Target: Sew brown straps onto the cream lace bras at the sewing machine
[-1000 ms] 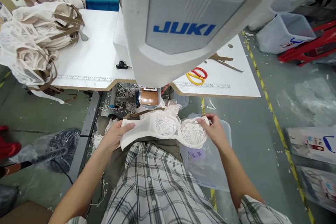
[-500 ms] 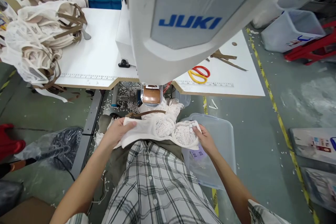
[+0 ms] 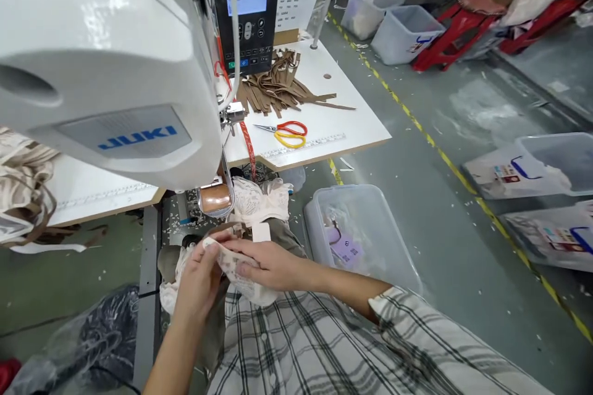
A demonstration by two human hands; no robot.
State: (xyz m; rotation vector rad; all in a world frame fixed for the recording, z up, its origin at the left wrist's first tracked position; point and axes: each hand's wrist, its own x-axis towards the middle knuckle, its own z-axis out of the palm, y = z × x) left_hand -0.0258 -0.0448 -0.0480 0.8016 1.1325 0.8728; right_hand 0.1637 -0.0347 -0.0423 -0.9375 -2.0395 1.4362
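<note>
A white lace bra is gathered close in front of my shirt. My left hand is closed on one end of it, thumb on top. My right hand lies across the bra from the other side, its fingers reaching toward the left fingertips and its thumb pressing on the lace. Behind my fingers, a second white lace piece hangs beside the brown sewing-head part. Some brown strap shows near my fingertips; whether I hold it is hidden.
The JUKI sewing machine stands at upper left, with its control panel behind. Scissors and a pile of brown straps lie on the white table. A clear plastic bin sits to my right.
The view has turned right. My hands, earlier apart with the bra stretched between them, have come together, and the bra is now folded up between them.
</note>
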